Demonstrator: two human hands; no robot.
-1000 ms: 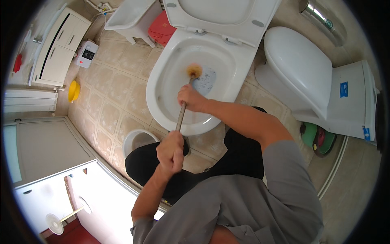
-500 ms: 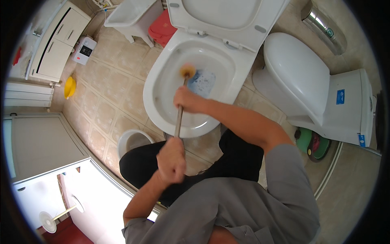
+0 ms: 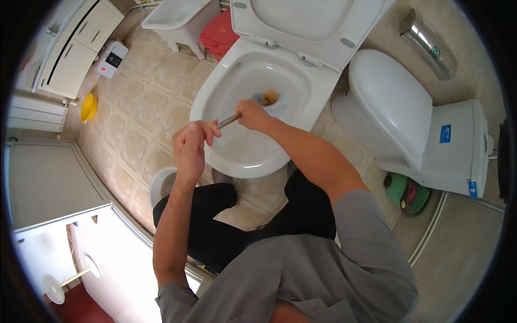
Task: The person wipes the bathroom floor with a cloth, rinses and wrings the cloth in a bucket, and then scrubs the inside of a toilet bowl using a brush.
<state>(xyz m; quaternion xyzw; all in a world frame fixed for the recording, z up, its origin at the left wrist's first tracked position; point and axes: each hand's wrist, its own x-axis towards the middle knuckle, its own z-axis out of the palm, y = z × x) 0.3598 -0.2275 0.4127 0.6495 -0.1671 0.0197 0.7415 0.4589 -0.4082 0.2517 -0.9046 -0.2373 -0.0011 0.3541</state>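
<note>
Head view: left hand [image 3: 191, 146] fisted round the near end of a metal-handled toilet brush [image 3: 230, 119], right hand [image 3: 251, 113] clenched farther down; its orange bristle head sits in the water of the open white toilet bowl [image 3: 215, 97]; beyond, a red bin [image 3: 216, 36]

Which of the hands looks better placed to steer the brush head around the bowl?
Probably the right hand: it grips the thin metal-handled toilet brush nearest its orange head, inside the white ceramic toilet bowl. The left hand holds the handle's far end.
</note>
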